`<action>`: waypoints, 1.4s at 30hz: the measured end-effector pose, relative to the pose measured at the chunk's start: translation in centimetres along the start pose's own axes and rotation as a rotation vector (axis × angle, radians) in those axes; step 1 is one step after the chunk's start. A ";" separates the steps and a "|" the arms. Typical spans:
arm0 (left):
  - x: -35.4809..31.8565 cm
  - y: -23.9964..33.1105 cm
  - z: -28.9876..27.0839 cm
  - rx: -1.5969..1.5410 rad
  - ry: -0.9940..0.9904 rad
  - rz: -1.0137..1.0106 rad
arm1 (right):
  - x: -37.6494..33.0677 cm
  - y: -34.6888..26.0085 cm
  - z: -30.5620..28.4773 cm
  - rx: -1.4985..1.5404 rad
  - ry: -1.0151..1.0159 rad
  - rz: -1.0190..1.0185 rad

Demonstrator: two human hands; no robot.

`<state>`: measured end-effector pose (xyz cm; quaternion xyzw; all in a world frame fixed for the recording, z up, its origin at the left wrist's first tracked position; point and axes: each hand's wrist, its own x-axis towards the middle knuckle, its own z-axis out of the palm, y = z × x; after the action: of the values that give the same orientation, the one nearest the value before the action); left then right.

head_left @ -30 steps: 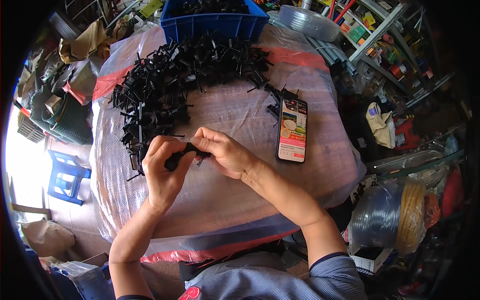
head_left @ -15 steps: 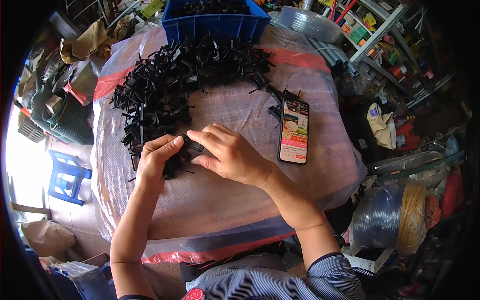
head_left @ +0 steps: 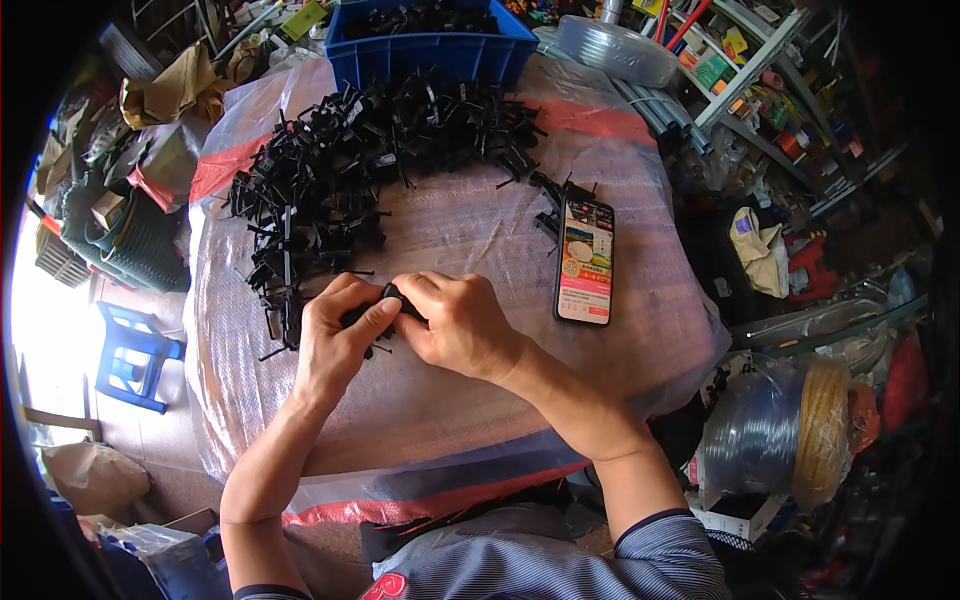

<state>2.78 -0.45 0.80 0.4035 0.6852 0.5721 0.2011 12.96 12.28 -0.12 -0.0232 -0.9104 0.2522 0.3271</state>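
Both hands meet at the near end of a heap of small black plastic parts [head_left: 310, 190], which curves over the woven sack surface [head_left: 480, 400]. Between them is one black plastic part [head_left: 408, 303], mostly covered by fingers. My left hand [head_left: 345, 318] pinches it, thumb on top. My right hand [head_left: 455, 320] grips its other side with fingers curled. The part's exact shape is hidden. A few thin black prongs stick out below the hands. To the right of them lies a phone [head_left: 586, 262] with its screen lit.
A blue crate [head_left: 430, 60] holding more black parts stands at the far edge. Clear hose coils [head_left: 615, 50] and a metal rack [head_left: 750, 70] are at the far right. Wrapped tubing rolls [head_left: 770, 430] sit at the near right. A blue stool [head_left: 138, 355] stands on the left floor.
My hands have come closer together, the left shifting right and the right closing its fingers. The black part between them is now gripped from both sides.
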 end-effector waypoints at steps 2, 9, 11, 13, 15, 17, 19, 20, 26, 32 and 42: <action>-0.2 0.2 0.2 -0.001 -0.011 0.003 | -0.4 -0.3 -0.3 0.021 -0.016 0.041; -0.3 0.2 0.1 0.063 -0.165 0.078 | -1.6 0.0 -1.8 0.245 -0.075 0.125; -0.1 0.3 -0.2 0.020 -0.231 0.031 | -1.8 0.1 -1.5 0.257 -0.059 0.102; 0.0 0.2 -0.4 -0.065 -0.217 -0.060 | -1.7 0.1 -1.5 0.388 -0.176 0.116; 0.1 -0.2 -0.5 -0.144 -0.188 -0.155 | -1.5 0.1 -1.3 0.383 -0.176 0.100; 0.2 -0.7 -0.5 -0.110 -0.202 -0.106 | -1.6 0.1 -1.0 0.291 -0.119 0.047; 0.0 0.2 -0.1 0.005 -0.174 -0.010 | -1.7 0.1 -0.9 0.222 -0.070 0.058; -0.2 0.5 0.0 0.123 -0.148 0.086 | -1.8 0.0 -0.8 0.153 -0.018 0.071; -0.4 0.2 0.3 0.202 -0.121 0.168 | -2.2 -0.2 -0.3 0.093 0.060 0.054; -0.4 0.4 0.4 0.111 -0.103 0.145 | -1.9 -0.2 -0.1 0.005 0.122 -0.005; -0.6 1.3 0.3 0.062 -0.074 0.177 | -1.9 0.0 -0.1 0.025 0.130 -0.048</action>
<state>3.82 -0.68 1.84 0.4893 0.6565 0.5507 0.1624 14.54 11.91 -1.10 -0.0137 -0.8843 0.2537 0.3918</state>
